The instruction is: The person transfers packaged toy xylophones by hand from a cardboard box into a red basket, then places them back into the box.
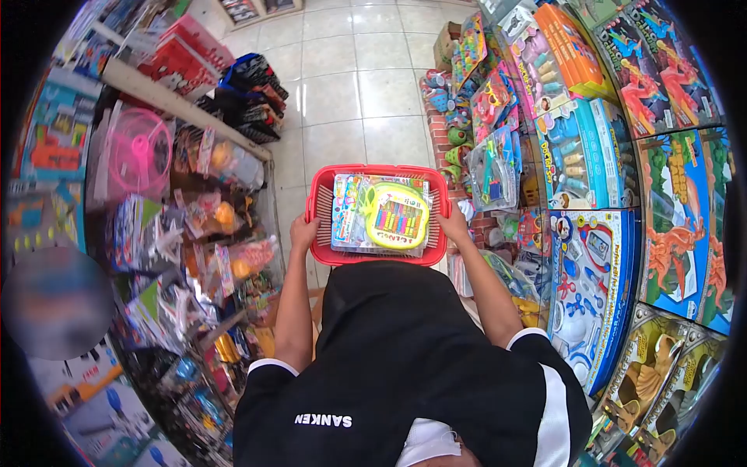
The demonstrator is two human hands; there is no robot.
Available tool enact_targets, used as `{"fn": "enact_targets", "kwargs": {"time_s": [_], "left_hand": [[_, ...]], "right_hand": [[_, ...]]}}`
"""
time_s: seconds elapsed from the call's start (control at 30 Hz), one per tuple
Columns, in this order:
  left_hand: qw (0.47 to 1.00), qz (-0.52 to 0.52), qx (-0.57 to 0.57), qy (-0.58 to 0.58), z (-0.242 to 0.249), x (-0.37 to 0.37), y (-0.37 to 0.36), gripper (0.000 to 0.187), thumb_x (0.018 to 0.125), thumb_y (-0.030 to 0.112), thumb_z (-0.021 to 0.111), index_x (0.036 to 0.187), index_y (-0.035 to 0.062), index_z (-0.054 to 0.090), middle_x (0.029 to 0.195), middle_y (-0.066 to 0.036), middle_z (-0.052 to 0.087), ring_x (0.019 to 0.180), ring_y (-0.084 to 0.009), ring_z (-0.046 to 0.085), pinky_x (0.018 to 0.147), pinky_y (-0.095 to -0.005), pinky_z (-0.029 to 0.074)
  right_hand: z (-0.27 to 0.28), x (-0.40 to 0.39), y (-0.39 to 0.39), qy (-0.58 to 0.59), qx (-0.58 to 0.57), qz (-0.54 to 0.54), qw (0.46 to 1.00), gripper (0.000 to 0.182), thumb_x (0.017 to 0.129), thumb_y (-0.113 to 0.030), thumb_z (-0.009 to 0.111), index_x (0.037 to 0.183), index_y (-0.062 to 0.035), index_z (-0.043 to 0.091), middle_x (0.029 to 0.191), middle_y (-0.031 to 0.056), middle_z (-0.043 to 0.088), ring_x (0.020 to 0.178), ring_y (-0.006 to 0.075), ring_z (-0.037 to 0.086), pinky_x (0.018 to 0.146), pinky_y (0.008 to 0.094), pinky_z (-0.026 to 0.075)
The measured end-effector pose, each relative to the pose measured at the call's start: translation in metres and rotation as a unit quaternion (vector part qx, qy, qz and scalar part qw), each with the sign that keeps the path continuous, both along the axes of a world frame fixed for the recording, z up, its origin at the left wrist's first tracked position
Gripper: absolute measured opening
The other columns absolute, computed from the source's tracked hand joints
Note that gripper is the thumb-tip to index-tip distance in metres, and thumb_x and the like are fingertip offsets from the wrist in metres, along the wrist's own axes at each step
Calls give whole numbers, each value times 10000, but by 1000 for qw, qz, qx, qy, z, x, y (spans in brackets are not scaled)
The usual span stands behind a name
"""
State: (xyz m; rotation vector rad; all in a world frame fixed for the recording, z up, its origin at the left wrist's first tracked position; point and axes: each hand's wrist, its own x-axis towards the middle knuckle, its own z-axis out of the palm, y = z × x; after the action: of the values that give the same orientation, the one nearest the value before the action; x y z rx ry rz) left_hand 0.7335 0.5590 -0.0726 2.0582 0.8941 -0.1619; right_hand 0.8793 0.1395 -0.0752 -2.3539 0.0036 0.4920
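Note:
A red plastic shopping basket (379,169) is held out in front of my body, level and off the floor. My left hand (304,232) grips its left side, fingers wrapped round the rim. On the opposite side my right hand (451,227) grips the rim as well. Inside lies a packaged toy with a yellow-green apple-shaped board (399,216) that carries rows of coloured tiles. Beneath or beside it shows another flat package with blue and white print (347,214). Anything lower in the basket is hidden.
Pale floor tiles (334,93) run ahead between two shelf rows. Packaged toys, including a pink round one (140,154), line the left. Boxed doctor sets (595,288) and dinosaur boxes (675,226) stack on the right. Black bundles (253,93) jut out at the far left.

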Motion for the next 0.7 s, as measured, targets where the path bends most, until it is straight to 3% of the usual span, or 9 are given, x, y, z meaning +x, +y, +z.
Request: {"fn": "enact_targets", "kwargs": {"time_s": [0.1, 0.2, 0.27, 0.43, 0.5, 0.53, 0.57, 0.63, 0.7], "left_hand": [[1000, -22, -21, 5, -14, 46, 21, 352, 749, 283, 647, 1011, 58, 714, 891, -181, 719, 907, -342, 692, 841, -455, 511], [998, -45, -30, 24, -30, 81, 38, 333, 739, 270, 652, 975, 45, 723, 863, -187, 717, 879, -346, 696, 825, -448, 518], [999, 8, -15, -33, -26, 96, 33, 313, 731, 248, 654, 945, 32, 726, 834, -187, 714, 842, -343, 700, 800, -440, 526], [999, -7, -13, -48, -36, 161, 54, 297, 726, 228, 652, 931, 25, 725, 817, -187, 712, 812, -339, 700, 778, -434, 530], [999, -15, -11, -35, -39, 197, 61, 299, 726, 227, 650, 935, 25, 723, 817, -187, 711, 806, -340, 699, 775, -434, 530], [999, -26, -13, -39, -35, 212, 64, 302, 727, 224, 648, 942, 23, 721, 820, -189, 712, 801, -341, 700, 774, -437, 530], [998, -37, -15, -42, -33, 226, 66, 306, 728, 220, 646, 948, 22, 719, 823, -191, 712, 797, -343, 700, 773, -440, 530], [999, -43, 6, -21, -29, 256, 75, 314, 730, 212, 648, 969, 21, 717, 841, -194, 715, 822, -330, 707, 785, -436, 530], [1000, -30, 0, -6, -11, 290, 75, 312, 734, 205, 656, 979, 24, 719, 860, -196, 718, 857, -315, 709, 800, -428, 530]], "right_hand": [[25, 33, 19, 39, -18, -9, 999, 627, 751, -219, 693, 1306, -11, 491, 1189, 260, 611, 1129, 395, 592, 965, 451, 472], [45, 80, 40, -15, 37, -23, 999, 577, 744, -209, 698, 1272, -35, 542, 1158, 225, 631, 1093, 386, 608, 954, 452, 474], [38, 96, 43, -69, 44, -21, 996, 525, 736, -208, 709, 1223, -46, 599, 1119, 195, 655, 1055, 361, 631, 943, 445, 480], [33, 135, 43, -45, 39, -27, 998, 527, 730, -214, 711, 1223, -63, 603, 1099, 179, 668, 1043, 338, 639, 933, 443, 484], [21, 163, 46, -81, -19, -3, 997, 522, 734, -214, 709, 1223, -66, 604, 1077, 183, 674, 1042, 332, 641, 930, 435, 487], [20, 173, 50, -70, 36, -22, 997, 486, 731, -164, 712, 1191, -45, 614, 1075, 171, 673, 969, 317, 656, 896, 419, 502], [18, 190, 54, -67, 36, -24, 997, 485, 731, -164, 712, 1191, -45, 614, 1075, 171, 673, 969, 317, 656, 896, 419, 502], [16, 221, 59, 51, 61, -30, 996, 485, 749, -182, 704, 1204, -45, 606, 1087, 165, 674, 985, 310, 653, 915, 411, 496], [-23, 250, 57, 63, 121, -27, 990, 475, 776, -185, 691, 1221, -50, 596, 1079, 162, 683, 1009, 301, 658, 922, 395, 498]]}}
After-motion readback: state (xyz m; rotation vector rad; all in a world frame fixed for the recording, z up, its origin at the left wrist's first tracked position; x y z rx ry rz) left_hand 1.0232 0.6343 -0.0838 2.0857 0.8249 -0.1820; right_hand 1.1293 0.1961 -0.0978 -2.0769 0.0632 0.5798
